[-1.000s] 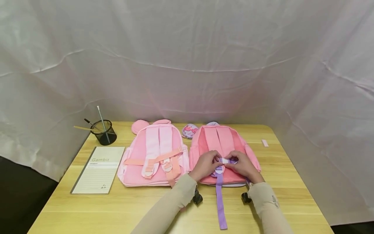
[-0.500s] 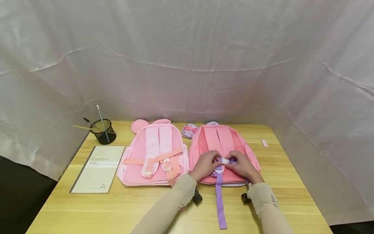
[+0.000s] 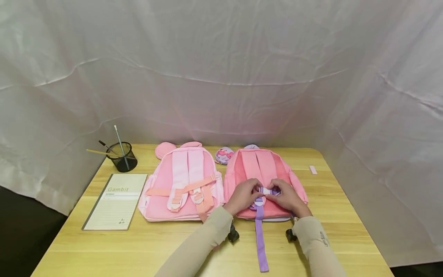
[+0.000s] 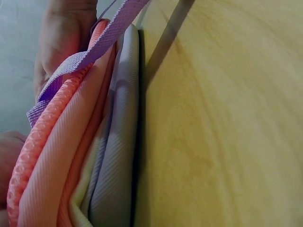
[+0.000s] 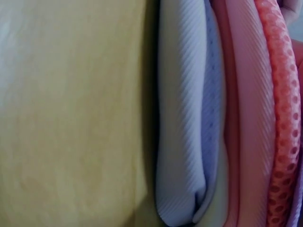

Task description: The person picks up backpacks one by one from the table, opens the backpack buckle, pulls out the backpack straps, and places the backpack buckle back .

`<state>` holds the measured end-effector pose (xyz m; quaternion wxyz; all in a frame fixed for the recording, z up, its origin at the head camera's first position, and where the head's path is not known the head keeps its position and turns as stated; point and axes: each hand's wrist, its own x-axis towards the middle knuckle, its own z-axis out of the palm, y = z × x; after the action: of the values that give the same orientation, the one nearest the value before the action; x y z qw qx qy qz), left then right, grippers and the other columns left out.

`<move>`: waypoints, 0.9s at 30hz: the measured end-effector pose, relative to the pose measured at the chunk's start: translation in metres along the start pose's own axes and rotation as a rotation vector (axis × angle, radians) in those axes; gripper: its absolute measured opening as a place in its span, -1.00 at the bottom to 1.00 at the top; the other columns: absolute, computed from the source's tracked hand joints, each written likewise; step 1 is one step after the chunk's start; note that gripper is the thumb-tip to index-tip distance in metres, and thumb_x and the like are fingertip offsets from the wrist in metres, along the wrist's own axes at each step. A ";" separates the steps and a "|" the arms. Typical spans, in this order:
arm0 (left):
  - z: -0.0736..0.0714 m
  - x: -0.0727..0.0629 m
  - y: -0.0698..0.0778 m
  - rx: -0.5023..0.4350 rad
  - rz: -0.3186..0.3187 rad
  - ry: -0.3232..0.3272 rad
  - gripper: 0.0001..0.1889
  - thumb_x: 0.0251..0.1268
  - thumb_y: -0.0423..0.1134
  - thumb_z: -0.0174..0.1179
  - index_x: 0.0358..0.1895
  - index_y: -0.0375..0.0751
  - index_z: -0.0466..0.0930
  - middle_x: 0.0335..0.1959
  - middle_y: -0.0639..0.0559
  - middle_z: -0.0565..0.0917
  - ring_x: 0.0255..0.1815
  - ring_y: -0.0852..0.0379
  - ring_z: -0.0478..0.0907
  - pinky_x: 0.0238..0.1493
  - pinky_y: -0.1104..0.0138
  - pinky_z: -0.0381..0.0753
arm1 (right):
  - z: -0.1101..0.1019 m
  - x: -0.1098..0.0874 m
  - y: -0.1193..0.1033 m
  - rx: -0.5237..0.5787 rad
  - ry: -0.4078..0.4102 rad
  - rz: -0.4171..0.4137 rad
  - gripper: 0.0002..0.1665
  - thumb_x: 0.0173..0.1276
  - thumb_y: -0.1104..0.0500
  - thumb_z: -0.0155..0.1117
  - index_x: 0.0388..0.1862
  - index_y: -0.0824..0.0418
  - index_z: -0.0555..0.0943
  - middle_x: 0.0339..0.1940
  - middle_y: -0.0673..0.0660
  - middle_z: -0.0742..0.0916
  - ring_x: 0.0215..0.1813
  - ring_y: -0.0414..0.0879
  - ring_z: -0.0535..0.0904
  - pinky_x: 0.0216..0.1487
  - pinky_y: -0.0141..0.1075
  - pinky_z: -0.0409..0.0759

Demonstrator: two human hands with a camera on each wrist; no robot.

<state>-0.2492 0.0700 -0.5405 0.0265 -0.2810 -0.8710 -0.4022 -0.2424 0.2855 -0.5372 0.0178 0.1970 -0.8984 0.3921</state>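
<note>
A coral-pink backpack [image 3: 283,175] lies with its shoulder straps up, right of the middle of the table. Over its lower back, both hands meet at a white buckle [image 3: 266,191] on purple webbing. My left hand [image 3: 244,195] pinches the buckle's left end, and my right hand [image 3: 288,197] pinches the right end; fingertips cover parts of it. Below the hands, a loose purple strap [image 3: 260,238] hangs over the bag's bottom edge onto the table. The left wrist view shows the purple strap [image 4: 90,54] crossing the coral mesh edge; the right wrist view shows the bag's side [image 5: 255,113].
A light pink backpack [image 3: 160,204] with orange straps lies directly left. Farther left are a notebook [image 3: 115,207] and a black mesh pen holder [image 3: 126,163]. A round purple pouch [image 3: 224,155] sits behind the bags. A small pale pink piece [image 3: 313,169] lies at right.
</note>
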 end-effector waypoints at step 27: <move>0.004 -0.002 0.001 0.013 -0.005 0.027 -0.82 0.34 -0.18 0.42 -0.10 -0.08 0.66 -0.31 0.12 0.67 -0.36 0.36 0.50 -0.27 0.54 0.49 | 0.000 -0.003 0.002 -0.022 0.006 0.002 -0.78 0.28 0.22 0.53 -0.33 0.11 0.59 -0.31 0.02 0.63 -0.19 -0.16 0.48 -0.07 -0.34 0.47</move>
<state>-0.2462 0.0726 -0.5432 0.0392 -0.2732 -0.8738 -0.4004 -0.2403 0.2880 -0.5395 0.0223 0.1949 -0.9027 0.3830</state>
